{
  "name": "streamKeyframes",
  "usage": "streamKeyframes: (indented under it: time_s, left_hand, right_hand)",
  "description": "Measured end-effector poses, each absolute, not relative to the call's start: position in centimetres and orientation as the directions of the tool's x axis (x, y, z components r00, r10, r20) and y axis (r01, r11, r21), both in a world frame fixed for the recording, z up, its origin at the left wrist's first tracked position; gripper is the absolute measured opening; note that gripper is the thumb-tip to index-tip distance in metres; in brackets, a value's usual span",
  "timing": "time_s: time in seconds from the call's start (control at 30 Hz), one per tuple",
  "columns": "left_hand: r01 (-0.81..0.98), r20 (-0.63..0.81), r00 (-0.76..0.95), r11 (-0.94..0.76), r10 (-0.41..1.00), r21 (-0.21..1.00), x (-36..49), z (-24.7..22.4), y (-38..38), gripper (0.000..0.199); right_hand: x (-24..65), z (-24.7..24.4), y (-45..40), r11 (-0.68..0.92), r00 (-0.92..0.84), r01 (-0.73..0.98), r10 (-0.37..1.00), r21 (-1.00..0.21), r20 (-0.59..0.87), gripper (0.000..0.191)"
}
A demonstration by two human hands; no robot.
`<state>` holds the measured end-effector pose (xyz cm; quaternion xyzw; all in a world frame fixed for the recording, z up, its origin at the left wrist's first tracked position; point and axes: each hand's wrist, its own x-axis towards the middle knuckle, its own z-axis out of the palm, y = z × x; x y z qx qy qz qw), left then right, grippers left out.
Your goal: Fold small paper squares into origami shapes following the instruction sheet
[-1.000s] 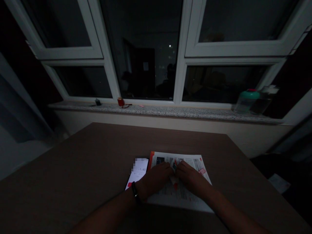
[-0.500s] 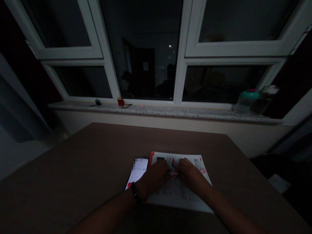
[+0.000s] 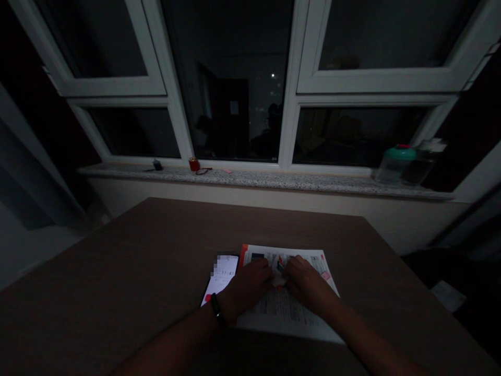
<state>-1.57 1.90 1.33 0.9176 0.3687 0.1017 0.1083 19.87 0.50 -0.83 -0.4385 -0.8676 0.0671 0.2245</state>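
Between my fingertips is a small folded piece of paper (image 3: 279,280), whitish with orange and dark patches, its upper corner pointing up. My left hand (image 3: 253,279) has its fingers closed on the left side of this paper, and a dark band circles that wrist. From the other side, the curled fingers of my right hand (image 3: 302,278) grip the paper. Both hands rest over a printed booklet (image 3: 289,325) with an orange left edge. Dim light and the fingers hide most of the folds.
A lit phone (image 3: 221,277) lies left of the booklet on the brown table (image 3: 156,250). A small pinkish item (image 3: 325,274) is at the booklet's right side. The stone windowsill (image 3: 266,179) bears a red jar (image 3: 193,164), glasses (image 3: 204,171) and a teal-lidded container (image 3: 397,163).
My fingers have shifted slightly on the folded paper, and more of its whitish middle shows between them. The phone's timer reading has advanced.
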Motion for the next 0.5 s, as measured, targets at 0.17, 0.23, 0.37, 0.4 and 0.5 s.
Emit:
streamKeyframes:
  time_s: [0.17, 0.23, 0.37, 0.4, 0.5]
  left_hand:
    - [0.602, 0.199, 0.728, -0.751, 0.656, 0.27, -1.6, 1.2, 1.7, 0.009]
    - [0.586, 0.223, 0.741, -0.772, 0.633, 0.244, -1.6, 0.9, 1.6, 0.011]
    - [0.574, 0.226, 0.774, -0.806, 0.592, 0.147, -1.6, 0.4, 1.6, 0.013]
    - [0.573, 0.222, 0.779, -0.81, 0.586, 0.127, -1.6, 0.3, 1.6, 0.014]
    - [0.574, 0.205, 0.791, -0.815, 0.577, 0.081, -1.7, 0.3, 1.5, 0.016]
  right_hand:
    - [19.7, -2.2, 0.8, 0.637, -0.57, 0.759, 0.751, -0.137, 0.333, 0.017]
    - [19.8, -2.7, 0.9, 0.671, -0.618, 0.74, 0.705, -0.044, 0.346, 0.016]
    - [20.0, -2.6, 0.8, 0.7, -0.667, 0.713, 0.658, 0.04, 0.349, 0.014]
    - [20.1, -2.4, 0.7, 0.699, -0.67, 0.713, 0.662, 0.046, 0.336, 0.014]
    - [20.4, -1.6, 0.3, 0.697, -0.674, 0.716, 0.68, 0.032, 0.288, 0.011]
